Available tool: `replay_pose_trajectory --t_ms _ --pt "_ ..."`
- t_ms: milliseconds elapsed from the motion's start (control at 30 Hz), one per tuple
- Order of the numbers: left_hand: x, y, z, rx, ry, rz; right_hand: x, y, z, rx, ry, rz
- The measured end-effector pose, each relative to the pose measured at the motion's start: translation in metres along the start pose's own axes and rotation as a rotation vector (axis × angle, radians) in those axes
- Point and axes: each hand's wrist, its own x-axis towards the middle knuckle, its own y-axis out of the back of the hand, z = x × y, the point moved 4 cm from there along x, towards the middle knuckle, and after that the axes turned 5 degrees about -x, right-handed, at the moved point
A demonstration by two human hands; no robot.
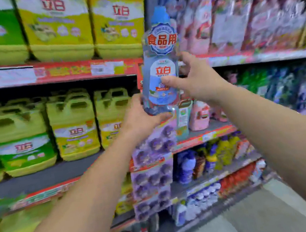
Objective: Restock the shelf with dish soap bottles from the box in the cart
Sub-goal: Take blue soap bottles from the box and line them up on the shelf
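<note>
Dish soap bottle (158, 71), clear blue with a blue cap at 12 o'clock, stands upright in the middle of my view, lifted in front of the shelf post. I grip its base from 7 o'clock with my left hand (140, 117), fingers curled under and around the bottom. My right hand (195, 81) comes from 4 o'clock and clasps the body at the label, thumb on the front and fingers wrapped behind.

Behind the bottle, at 1 to 3 o'clock, a row of pink bottles (233, 21) fills the upper shelf (259, 57). At 9 to 11 o'clock I see yellow-green jugs (73, 126) on the middle shelf and bigger ones above. Under my left hand hang purple packs (156, 167) on the post. One pink pouch (200, 115) stands just at 5 o'clock of the bottle. The picture is blurred, so small labels I cannot read.
</note>
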Motion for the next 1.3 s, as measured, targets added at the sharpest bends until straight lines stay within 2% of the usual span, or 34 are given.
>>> replay_pose_trajectory --t_ms 233,367,533,667,833,1133,1300 --pt "0.051 -0.073 0.035 0.174 -0.111 -0.043 0.019 0.091 0.052 -0.011 -0.108 0.063" --pt "0.091 -0.084 0.048 0.221 -0.189 0.010 0.055 0.115 0.063 0.025 -0.064 0.138" --pt "0.147 -0.076 0.071 0.341 -0.360 0.200 0.117 0.135 0.055 0.048 0.042 0.215" --pt "0.179 -0.059 0.059 0.745 -0.571 0.462 0.159 0.143 0.059 -0.005 0.107 0.265" --pt "0.186 -0.058 0.030 0.864 -0.714 0.566 0.206 0.130 0.081 0.015 0.121 0.256" --pt "0.191 -0.055 0.023 0.915 -0.752 0.620 0.261 0.093 0.102 -0.023 0.158 0.107" --pt "0.187 -0.056 0.023 0.944 -0.698 0.697 0.273 0.082 0.107 -0.044 0.185 0.092"
